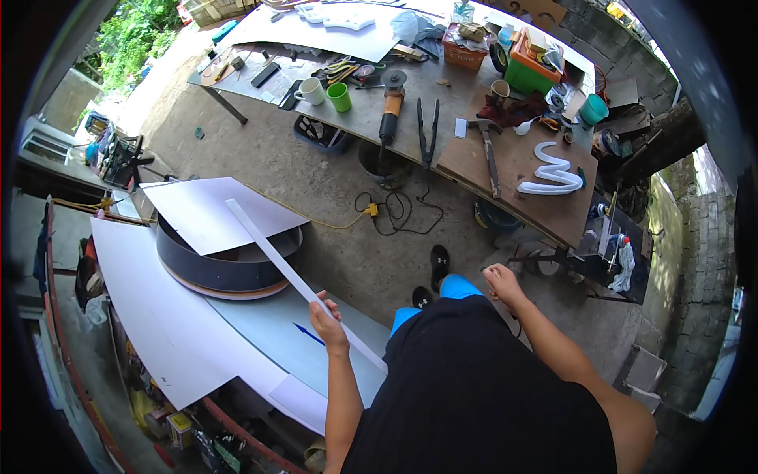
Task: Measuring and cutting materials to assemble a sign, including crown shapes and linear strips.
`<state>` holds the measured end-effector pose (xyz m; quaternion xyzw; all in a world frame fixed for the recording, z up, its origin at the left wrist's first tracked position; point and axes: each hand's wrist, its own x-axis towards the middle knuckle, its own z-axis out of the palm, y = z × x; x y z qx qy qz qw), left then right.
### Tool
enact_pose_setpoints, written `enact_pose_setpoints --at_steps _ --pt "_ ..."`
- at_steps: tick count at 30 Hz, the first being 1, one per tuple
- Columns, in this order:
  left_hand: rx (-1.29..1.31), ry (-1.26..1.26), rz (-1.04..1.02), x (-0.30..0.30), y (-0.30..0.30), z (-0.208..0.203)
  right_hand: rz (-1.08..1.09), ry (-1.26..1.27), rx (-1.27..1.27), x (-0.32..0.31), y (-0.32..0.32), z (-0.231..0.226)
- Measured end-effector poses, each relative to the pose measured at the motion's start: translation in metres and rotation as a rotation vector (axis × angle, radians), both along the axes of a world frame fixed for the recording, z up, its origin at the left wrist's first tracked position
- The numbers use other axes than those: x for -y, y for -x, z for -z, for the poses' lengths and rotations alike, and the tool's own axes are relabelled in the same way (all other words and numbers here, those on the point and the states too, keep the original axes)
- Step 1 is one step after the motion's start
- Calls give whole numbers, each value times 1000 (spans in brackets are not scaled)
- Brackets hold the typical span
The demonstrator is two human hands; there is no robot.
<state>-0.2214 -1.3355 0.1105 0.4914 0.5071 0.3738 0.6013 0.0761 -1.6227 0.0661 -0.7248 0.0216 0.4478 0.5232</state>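
The long white strip [276, 259] is in the person's left grip [326, 317], with the fingers closed on it partway along. Its far end is over the white sheet [197, 209] on the dark round drum [217, 272] — I can't tell if they touch. The strip looks light, thin and a bit bendy, and maybe smooth enough to slip. Near the middle seems best to hold — gently, by the edges. The right grip [499, 282] is curled, but I can't tell if it holds anything.
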Motion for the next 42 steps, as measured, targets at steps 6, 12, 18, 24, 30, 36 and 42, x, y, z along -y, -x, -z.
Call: enact_pose_setpoints --at_steps 6,12,18,24,30,36,42 --pt "-87 2 -92 4 27 -6 -487 -10 283 -139 2 21" --pt "-271 59 -220 16 53 -10 -546 -211 -200 -280 27 120" --pt "-396 220 -411 18 46 -39 -67 -225 -474 -413 2 170" --pt "-585 193 -366 38 36 -50 334 12 -487 -466 -61 151" --pt "-656 -10 -177 25 9 -42 -524 -63 -287 -382 19 99" --pt "-692 0 151 11 -25 -40 -894 -608 -575 -333 36 -29" --pt "-462 -129 407 7 -46 -31 -781 -547 -187 -283 23 -77"
